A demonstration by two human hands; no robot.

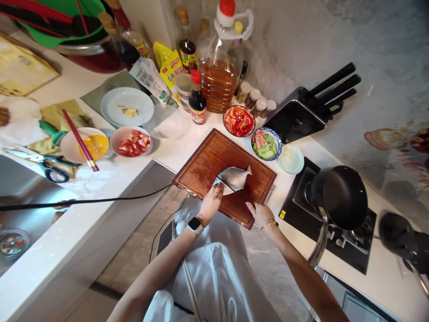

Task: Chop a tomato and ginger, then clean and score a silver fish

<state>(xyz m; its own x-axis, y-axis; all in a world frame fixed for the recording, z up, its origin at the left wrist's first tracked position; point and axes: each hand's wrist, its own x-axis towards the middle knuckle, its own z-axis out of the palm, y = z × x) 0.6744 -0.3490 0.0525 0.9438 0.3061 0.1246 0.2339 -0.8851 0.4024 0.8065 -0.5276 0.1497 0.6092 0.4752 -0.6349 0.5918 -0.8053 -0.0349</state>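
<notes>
A silvery flat fish [237, 177] lies on the brown wooden cutting board [204, 156], its tail toward the back right. My left hand [212, 200] holds the fish down at its front left end, with fingers close together on it. Across the fish runs a thin dark line; whether it is a cut or a blade edge is unclear. My right hand [263, 214] is at the board's near right edge, its fingers curled and the thumb toward the fish. What it grips is too small to make out.
Bowls of red slices [239, 120], green vegetables [266, 144] and tomato pieces [134, 142] stand behind the board. A knife block [295, 116] is at the back right, a black wok [345, 197] on the stove at right. Chopsticks [80, 141] cross an egg bowl; scissors [43, 163] lie left.
</notes>
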